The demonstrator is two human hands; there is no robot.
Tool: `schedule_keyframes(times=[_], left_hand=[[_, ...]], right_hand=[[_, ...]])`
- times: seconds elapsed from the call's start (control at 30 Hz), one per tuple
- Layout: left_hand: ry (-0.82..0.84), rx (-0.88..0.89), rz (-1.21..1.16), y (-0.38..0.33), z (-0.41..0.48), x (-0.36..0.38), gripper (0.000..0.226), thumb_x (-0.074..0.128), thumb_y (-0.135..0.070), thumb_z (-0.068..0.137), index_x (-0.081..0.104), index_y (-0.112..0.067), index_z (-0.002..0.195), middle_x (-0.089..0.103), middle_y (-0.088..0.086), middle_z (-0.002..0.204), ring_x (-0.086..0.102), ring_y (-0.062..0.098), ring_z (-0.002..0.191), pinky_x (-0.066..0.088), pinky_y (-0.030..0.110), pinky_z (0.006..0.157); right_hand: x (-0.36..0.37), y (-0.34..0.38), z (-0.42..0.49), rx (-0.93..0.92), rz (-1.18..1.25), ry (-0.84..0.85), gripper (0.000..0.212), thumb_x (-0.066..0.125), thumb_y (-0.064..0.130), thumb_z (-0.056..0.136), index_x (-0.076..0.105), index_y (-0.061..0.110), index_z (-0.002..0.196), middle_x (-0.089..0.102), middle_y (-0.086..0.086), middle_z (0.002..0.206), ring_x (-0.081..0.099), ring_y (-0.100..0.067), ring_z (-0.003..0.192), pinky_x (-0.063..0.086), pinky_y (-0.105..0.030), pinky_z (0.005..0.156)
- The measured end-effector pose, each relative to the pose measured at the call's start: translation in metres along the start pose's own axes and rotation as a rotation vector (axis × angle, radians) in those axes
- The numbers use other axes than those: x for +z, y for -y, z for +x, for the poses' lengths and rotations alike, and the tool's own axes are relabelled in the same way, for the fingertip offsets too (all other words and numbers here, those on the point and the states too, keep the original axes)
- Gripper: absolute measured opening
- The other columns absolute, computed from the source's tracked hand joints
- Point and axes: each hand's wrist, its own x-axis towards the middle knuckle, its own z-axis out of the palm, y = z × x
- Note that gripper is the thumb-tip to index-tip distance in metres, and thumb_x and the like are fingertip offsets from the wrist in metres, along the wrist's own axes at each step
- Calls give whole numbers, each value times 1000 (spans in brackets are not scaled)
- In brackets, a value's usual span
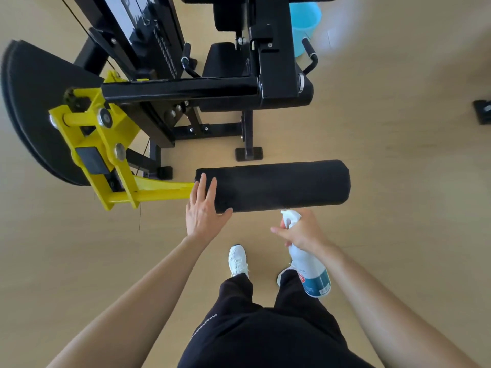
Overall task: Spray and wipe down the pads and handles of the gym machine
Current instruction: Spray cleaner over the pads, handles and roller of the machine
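Pad (279, 185) under left fingers (203, 183), bottle (314, 274) in right hand (305, 232)

- Black roller pad (276, 185): I see it lying level across the view at the end of the machine's yellow arm (159, 191), my left hand (203, 211) flat on its left end.
- Spray bottle (308, 264): white with a teal label, gripped in my right hand (303, 232), nozzle just beside the pad's near edge.
- Two black handles (186, 50) flank the black seat pad (223, 58) beyond.
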Motion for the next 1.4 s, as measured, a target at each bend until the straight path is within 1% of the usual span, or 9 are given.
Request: schedule_keyframes(times=[0.27,0.47,0.67,0.73,0.83,0.93,1.03,1.23,1.4], left_hand=[[29,18,-3,12,-25,12,88,76,-30,85,31,-26,160,18,-5,170,9,22,157,58,40,89],[98,-15,-69,23,-53,25,73,73,-23,86,44,-25,153,20,-8,169,20,20,153,54,42,101],[18,-65,-232,13,-48,19,69,71,-11,86,47,-18,150,34,2,160,33,27,145,48,46,106],[-19,-77,-253,6,-41,16,70,72,-9,85,47,-16,151,35,5,159,32,29,143,44,44,104],[-37,-93,-235,-3,-31,14,71,73,-12,86,45,-18,151,32,4,159,31,32,137,43,39,91],[-37,-82,-208,-7,-20,15,70,72,-15,86,45,-19,150,32,6,158,30,35,133,45,44,92],[-48,-86,-191,-7,-11,15,67,72,-17,86,47,-18,148,33,9,158,31,39,132,42,54,105],[-29,-156,-175,-8,0,7,77,72,-17,86,37,-17,155,21,9,166,23,38,144,37,56,113],[25,-139,-117,-5,-2,9,85,71,-22,89,25,-21,161,5,3,172,11,34,153,42,55,110]], right_hand=[[5,-6,-3,35,70,8,32,90,31,77,63,14,80,70,-3,78,68,-12,48,50,-23,57],[11,-7,-7,48,139,-60,39,87,34,80,57,14,66,62,3,60,63,-11,45,47,-17,50],[8,-28,2,131,248,-169,33,89,34,79,62,16,80,61,2,87,64,-15,53,51,-18,51],[4,-41,3,201,291,-208,47,92,48,70,62,19,92,64,3,91,66,-15,55,55,-26,57],[3,-80,13,278,398,-266,78,81,69,49,57,18,102,63,3,72,61,-14,47,55,-31,61],[-3,-95,14,327,482,-300,64,68,54,45,56,14,93,53,4,58,50,-10,39,46,-26,56],[-18,-91,6,336,506,-338,32,80,25,68,58,18,90,51,8,57,44,-10,35,43,-24,50],[-37,-108,2,407,599,-501,39,79,10,79,53,24,105,56,4,71,46,-13,37,46,-29,55],[-39,-111,7,402,559,-507,47,79,15,77,54,22,115,59,5,75,49,-13,38,49,-34,61]])
